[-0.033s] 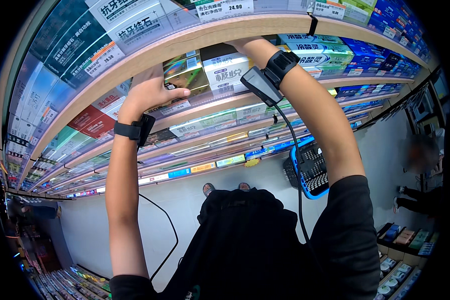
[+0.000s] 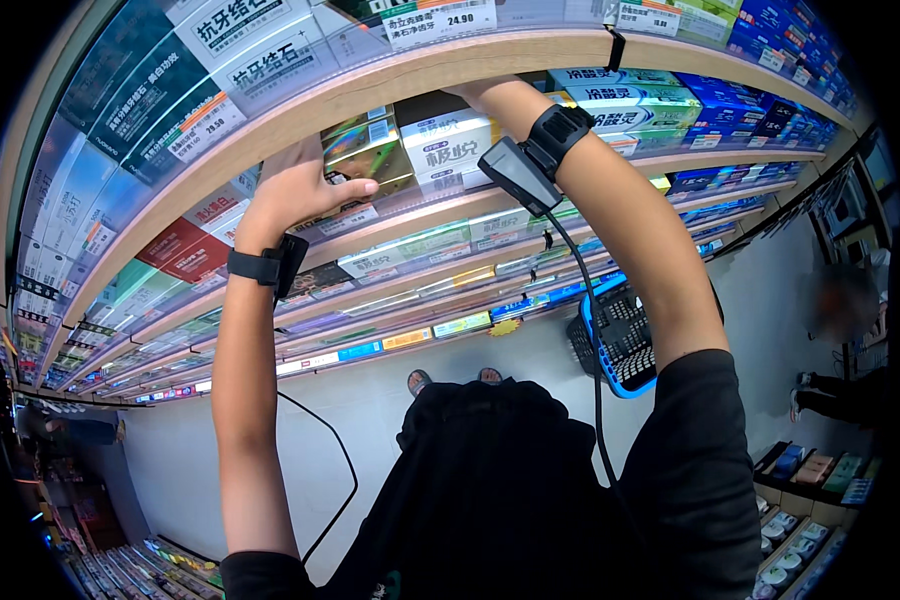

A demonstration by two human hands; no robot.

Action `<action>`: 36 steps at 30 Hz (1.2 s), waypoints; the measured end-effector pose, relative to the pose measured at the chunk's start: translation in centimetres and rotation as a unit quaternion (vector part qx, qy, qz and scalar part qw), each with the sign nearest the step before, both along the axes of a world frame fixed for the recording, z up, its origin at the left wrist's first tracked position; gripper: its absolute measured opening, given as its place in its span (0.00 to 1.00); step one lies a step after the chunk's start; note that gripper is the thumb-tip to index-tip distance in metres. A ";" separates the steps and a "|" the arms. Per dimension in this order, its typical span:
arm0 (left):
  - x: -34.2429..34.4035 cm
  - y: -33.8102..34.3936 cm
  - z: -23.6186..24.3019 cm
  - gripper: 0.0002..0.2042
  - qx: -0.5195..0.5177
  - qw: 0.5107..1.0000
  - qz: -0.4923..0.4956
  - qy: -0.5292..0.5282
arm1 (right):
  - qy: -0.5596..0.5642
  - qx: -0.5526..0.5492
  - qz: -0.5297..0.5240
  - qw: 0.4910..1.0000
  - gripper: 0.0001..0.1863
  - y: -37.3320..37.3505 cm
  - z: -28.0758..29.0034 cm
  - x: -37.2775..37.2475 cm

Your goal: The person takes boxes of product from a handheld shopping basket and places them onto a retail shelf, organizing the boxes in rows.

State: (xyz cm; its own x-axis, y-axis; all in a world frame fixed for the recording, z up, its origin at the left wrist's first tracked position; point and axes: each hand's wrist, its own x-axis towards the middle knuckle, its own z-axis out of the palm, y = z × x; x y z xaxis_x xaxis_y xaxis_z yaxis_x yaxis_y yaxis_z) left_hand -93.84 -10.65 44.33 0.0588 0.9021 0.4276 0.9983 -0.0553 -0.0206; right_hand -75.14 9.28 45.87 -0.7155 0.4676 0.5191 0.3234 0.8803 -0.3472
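Observation:
My left hand (image 2: 302,190) reaches into a shelf bay at the left end of a gold shiny box (image 2: 370,160). Its thumb is stretched out to the right across the front of that box, apart from the fingers, so the hand looks open. The fingertips go up out of sight under the shelf board above. To the right of the gold box stands a white and grey box (image 2: 445,150). My right hand (image 2: 485,95) reaches in behind that white box, and its fingers are hidden by the upper board. Both wrists carry black straps with small devices.
A wooden shelf edge (image 2: 370,78) runs just above both hands. Green and white boxes (image 2: 625,105) and blue boxes (image 2: 725,105) fill the bay further right. A black and blue shopping basket (image 2: 625,345) is on the floor. Cables hang from the wrist devices.

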 end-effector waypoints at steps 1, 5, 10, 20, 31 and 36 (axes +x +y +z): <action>0.1 0.2 0.2 0.50 -0.010 1.000 0.005 -0.009 | 0.007 -0.012 0.000 1.000 0.20 0.3 0.2 0.2; 1.6 -0.2 1.1 0.44 -0.036 0.995 0.062 -0.071 | 0.065 -0.079 0.024 0.994 0.20 0.9 0.0 0.1; 3.4 0.1 2.2 0.45 -0.156 0.960 0.215 -0.091 | 0.137 -0.163 0.087 0.973 0.20 1.0 -0.3 1.0; 3.9 -1.1 0.4 0.38 0.152 0.979 0.130 0.045 | 0.179 -0.521 0.179 0.815 0.22 0.6 -2.2 0.7; 4.1 -3.1 0.8 0.38 0.245 0.955 0.119 0.117 | -0.005 -0.304 0.213 0.929 0.28 -4.3 0.9 1.4; 3.8 -3.6 0.5 0.40 0.256 0.951 0.119 0.123 | 0.036 -0.260 0.242 0.934 0.29 -4.6 0.2 0.0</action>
State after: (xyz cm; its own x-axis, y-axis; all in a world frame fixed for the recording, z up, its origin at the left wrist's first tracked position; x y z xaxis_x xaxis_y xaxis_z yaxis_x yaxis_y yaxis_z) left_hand -90.08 -14.30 44.84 0.0328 0.5800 0.8140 0.9427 0.2525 -0.2179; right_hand -75.19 4.64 46.04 -0.8805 0.3007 0.3665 -0.1091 0.6238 -0.7739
